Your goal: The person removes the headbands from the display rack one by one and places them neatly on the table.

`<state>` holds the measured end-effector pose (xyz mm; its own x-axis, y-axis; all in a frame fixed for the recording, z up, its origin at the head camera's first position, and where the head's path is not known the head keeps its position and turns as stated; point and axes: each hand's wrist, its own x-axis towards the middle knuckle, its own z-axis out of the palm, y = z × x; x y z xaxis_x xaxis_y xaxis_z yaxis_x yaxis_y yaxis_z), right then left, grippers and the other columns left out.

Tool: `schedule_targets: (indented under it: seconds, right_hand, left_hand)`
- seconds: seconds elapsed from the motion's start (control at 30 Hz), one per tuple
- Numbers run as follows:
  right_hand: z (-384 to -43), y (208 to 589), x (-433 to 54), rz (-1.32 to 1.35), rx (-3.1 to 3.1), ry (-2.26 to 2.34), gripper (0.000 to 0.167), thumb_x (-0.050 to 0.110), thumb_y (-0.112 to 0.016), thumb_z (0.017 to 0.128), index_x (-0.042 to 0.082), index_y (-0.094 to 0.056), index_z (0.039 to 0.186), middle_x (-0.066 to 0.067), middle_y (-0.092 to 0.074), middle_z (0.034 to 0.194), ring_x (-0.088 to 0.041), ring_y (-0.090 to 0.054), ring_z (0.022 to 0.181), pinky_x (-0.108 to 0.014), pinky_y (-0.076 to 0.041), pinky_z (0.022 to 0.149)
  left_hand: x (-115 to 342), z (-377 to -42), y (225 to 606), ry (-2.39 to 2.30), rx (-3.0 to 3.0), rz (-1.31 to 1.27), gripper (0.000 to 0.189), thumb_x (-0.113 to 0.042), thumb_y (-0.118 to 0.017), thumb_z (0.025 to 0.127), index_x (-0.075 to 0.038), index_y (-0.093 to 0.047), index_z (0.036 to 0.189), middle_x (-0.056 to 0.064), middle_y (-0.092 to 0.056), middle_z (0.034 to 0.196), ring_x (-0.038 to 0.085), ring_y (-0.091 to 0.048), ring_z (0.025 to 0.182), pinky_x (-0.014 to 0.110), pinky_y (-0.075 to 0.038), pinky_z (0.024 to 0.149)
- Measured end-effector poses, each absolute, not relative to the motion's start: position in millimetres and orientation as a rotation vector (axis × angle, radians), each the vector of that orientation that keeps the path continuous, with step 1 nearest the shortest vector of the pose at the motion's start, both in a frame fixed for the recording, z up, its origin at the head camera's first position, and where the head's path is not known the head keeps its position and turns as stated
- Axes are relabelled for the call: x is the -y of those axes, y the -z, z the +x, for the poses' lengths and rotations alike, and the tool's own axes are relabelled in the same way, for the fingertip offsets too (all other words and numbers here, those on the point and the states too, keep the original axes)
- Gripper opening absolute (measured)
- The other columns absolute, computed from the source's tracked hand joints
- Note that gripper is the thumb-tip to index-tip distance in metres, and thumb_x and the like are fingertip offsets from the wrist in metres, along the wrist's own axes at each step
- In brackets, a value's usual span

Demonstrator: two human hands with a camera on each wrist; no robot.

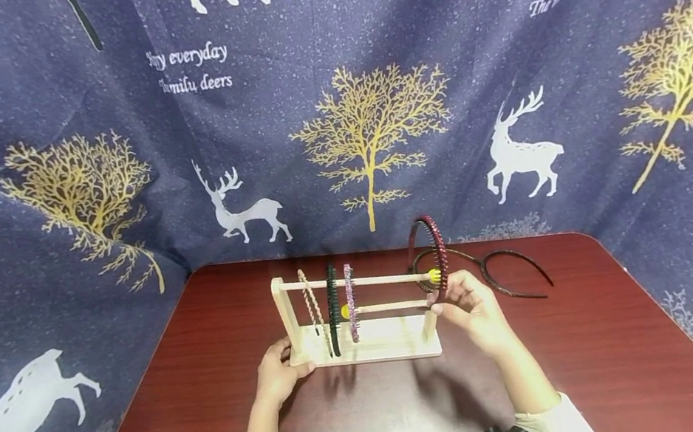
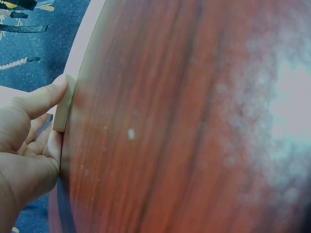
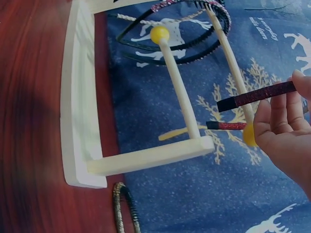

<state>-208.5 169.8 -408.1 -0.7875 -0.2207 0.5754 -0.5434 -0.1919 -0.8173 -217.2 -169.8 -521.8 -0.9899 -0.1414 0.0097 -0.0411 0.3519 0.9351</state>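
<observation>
A wooden headband rack (image 1: pixel 400 346) stands on the table, with two rods tipped by yellow balls. My left hand (image 1: pixel 276 376) grips the left end of its base, thumb on the edge in the left wrist view. At the rack's right, my right hand (image 1: pixel 477 312) pinches a dark red glittery headband (image 1: pixel 440 250) near one end. This headband stands upright around the upper rod's yellow ball (image 3: pixel 250 135); both its dark tips show in the right wrist view. Farther left hang a beaded headband (image 1: pixel 314 306), a black toothed headband (image 1: pixel 334 315) and a pink glittery headband (image 1: pixel 350 297).
Behind and right of the rack, a dark headband (image 1: pixel 522 294) and a brownish-gold headband (image 1: pixel 465 255) lie on the reddish wooden table (image 1: pixel 609 356). A blue curtain (image 1: pixel 330 196) printed with deer and trees hangs along the table's back and sides.
</observation>
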Motion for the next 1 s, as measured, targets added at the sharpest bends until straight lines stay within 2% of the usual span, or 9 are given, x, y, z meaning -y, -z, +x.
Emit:
schedule_targets:
  seconds: [0.33, 0.7, 0.83, 1.0]
  right_hand:
    - [-206.3, 404.9, -180.4, 0.846, 1.735, -2.101, 0.021, -0.015, -0.061, 0.078, -0.003, -0.051, 0.093, -0.005, -0.065, 0.086, -0.015, -0.06, 0.078, -0.022, -0.049, 0.069]
    - [-206.5, 404.0, -201.2, 0.8, 1.709, -2.126, 0.033, -0.025, -0.05, 0.077, 0.004, -0.053, 0.094, -0.005, -0.065, 0.087, -0.014, -0.062, 0.082, -0.022, -0.051, 0.072]
    - [-206.0, 405.7, -208.4, 0.758, 1.693, -2.125, 0.033, -0.025, -0.05, 0.077, 0.003, -0.053, 0.094, -0.005, -0.064, 0.086, -0.014, -0.062, 0.081, -0.022, -0.051, 0.07]
    - [-204.4, 410.7, -214.2, 0.705, 1.711, -2.107, 0.026, -0.021, -0.056, 0.079, 0.001, -0.053, 0.092, -0.004, -0.063, 0.084, -0.013, -0.06, 0.078, -0.022, -0.051, 0.068]
  left_hand:
    - [168.3, -218.3, 522.7, 1.729, 2.521, 0.189, 0.071, 0.004, -0.08, 0.064, 0.012, -0.048, 0.127, 0.03, -0.054, 0.114, 0.04, -0.059, 0.099, 0.037, -0.053, 0.076]
    - [168.5, -218.9, 524.6, 1.75, 2.518, 0.186, 0.071, 0.003, -0.081, 0.064, 0.011, -0.047, 0.127, 0.03, -0.055, 0.113, 0.041, -0.059, 0.099, 0.038, -0.053, 0.076]
    - [168.2, -219.0, 523.8, 1.748, 2.521, 0.187, 0.071, 0.003, -0.08, 0.064, 0.012, -0.047, 0.127, 0.03, -0.054, 0.114, 0.041, -0.058, 0.1, 0.038, -0.053, 0.077]
    - [169.0, -218.1, 521.2, 1.746, 2.52, 0.202, 0.072, 0.004, -0.08, 0.064, 0.011, -0.047, 0.128, 0.031, -0.054, 0.114, 0.041, -0.058, 0.1, 0.038, -0.052, 0.078]
